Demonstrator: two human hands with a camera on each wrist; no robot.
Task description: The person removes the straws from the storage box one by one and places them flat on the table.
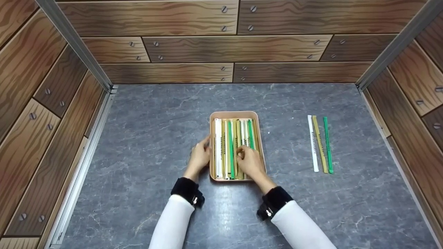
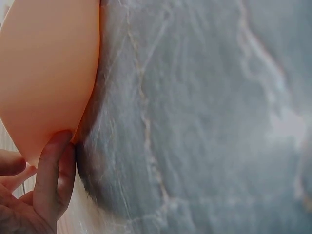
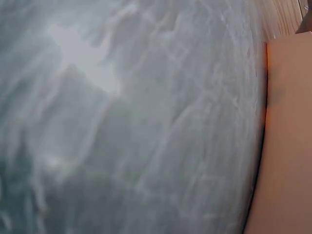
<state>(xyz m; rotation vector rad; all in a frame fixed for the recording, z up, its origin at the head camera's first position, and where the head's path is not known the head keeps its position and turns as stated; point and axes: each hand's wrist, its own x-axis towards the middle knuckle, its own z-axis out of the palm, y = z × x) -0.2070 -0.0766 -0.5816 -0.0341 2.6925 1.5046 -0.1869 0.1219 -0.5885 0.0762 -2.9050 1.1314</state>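
Observation:
A shallow light-brown tray holds a row of long thin wrapped straws in white, gold and green, lying lengthwise side by side. My left hand is at the tray's left side, fingers against the outer wall; in the left wrist view its fingertips touch the wall low down, close to the tabletop. Over the right half of the tray, my right hand reaches in with thumb and forefinger curled together, pinching at a straw among the gold ones. The hand itself covers part of that row.
To the right on the grey marbled tabletop lie three separate straws: a white one, a gold one and a green one. Wood-patterned walls enclose the table at the back and both sides.

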